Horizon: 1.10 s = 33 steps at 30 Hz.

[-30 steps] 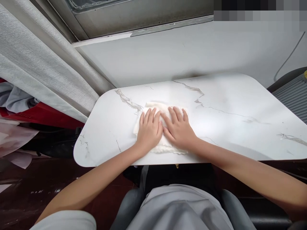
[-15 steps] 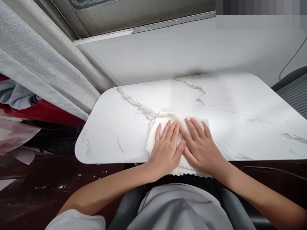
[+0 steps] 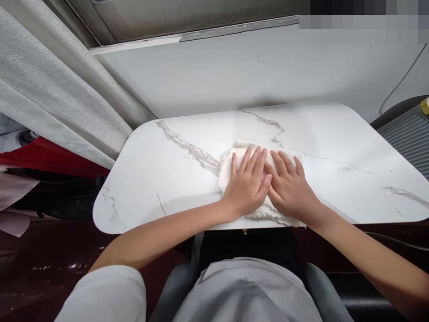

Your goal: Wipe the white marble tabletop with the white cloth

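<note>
A cream-white cloth (image 3: 231, 172) with ruffled edges lies on the white marble-patterned table (image 3: 134, 179), near its front edge. My left hand (image 3: 248, 183) rests flat on the cloth, fingers stretched out and slightly apart. Beside it, my right hand (image 3: 288, 185) also presses flat on the cloth with its fingers spread. The two hands meet at the thumbs, around the middle of the cloth. Much of the cloth is hidden under the palms, and its lower right corner reaches the table's front edge.
A pale wall (image 3: 208, 80) runs behind the table. Grey-white curtains (image 3: 67, 76) hang at the left, with a red item (image 3: 56, 156) below them. A grey ribbed object (image 3: 409, 136) stands at the right, and a thin cable (image 3: 402, 82) hangs near it.
Both hands have slid forward and a little to the right, taking the cloth with them. The cloth's near edge no longer hangs as far over the table's front. The view has shifted slightly.
</note>
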### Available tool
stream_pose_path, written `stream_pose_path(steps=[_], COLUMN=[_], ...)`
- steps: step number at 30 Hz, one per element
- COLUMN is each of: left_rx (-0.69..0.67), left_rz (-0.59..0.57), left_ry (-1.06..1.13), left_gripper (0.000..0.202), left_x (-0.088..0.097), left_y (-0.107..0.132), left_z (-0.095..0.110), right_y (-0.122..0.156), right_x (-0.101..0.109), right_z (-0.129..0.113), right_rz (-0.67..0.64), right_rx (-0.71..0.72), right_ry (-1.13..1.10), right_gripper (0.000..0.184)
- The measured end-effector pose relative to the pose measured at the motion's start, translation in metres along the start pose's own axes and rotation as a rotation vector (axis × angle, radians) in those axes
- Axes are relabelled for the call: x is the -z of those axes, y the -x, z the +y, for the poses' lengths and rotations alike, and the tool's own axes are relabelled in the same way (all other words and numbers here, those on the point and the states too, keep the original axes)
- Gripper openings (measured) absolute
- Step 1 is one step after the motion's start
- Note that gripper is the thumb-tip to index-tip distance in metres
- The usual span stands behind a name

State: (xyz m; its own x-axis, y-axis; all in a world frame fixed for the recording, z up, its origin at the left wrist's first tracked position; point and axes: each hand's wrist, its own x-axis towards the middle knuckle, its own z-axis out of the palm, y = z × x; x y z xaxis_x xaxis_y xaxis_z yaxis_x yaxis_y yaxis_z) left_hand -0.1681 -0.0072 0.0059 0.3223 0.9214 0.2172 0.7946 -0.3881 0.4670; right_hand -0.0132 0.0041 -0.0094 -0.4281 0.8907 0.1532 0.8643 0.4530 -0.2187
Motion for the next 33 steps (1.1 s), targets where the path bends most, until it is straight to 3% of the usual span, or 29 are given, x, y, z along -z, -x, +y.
stream_pose_path(steps=[9, 15, 22, 27, 33], left_rx=[0.197, 0.256, 0.38, 0.389, 0.392], left_rz=[0.177, 0.245, 0.307, 0.291, 0.268], left_ry=[-0.113, -0.152, -0.201, -0.247, -0.3], left_gripper=[0.05, 0.046, 0.044, 0.045, 0.046], left_x=[-0.005, 0.001, 0.002, 0.0, -0.004], left_y=[-0.081, -0.134, -0.161, -0.177, -0.193], left_z=[-0.055, -0.092, -0.106, -0.111, -0.109], right_y=[-0.105, -0.166, -0.201, -0.215, -0.232], right_x=[-0.009, -0.018, -0.024, -0.024, -0.027], right_z=[0.023, 0.011, 0.014, 0.027, 0.045], right_rz=[-0.086, 0.056, 0.097, 0.113, 0.128], right_rx=[-0.023, -0.278, -0.243, -0.143, -0.153], right_ry=[-0.081, -0.164, -0.178, -0.162, -0.134], right_gripper=[0.056, 0.05, 0.044, 0.045, 0.044])
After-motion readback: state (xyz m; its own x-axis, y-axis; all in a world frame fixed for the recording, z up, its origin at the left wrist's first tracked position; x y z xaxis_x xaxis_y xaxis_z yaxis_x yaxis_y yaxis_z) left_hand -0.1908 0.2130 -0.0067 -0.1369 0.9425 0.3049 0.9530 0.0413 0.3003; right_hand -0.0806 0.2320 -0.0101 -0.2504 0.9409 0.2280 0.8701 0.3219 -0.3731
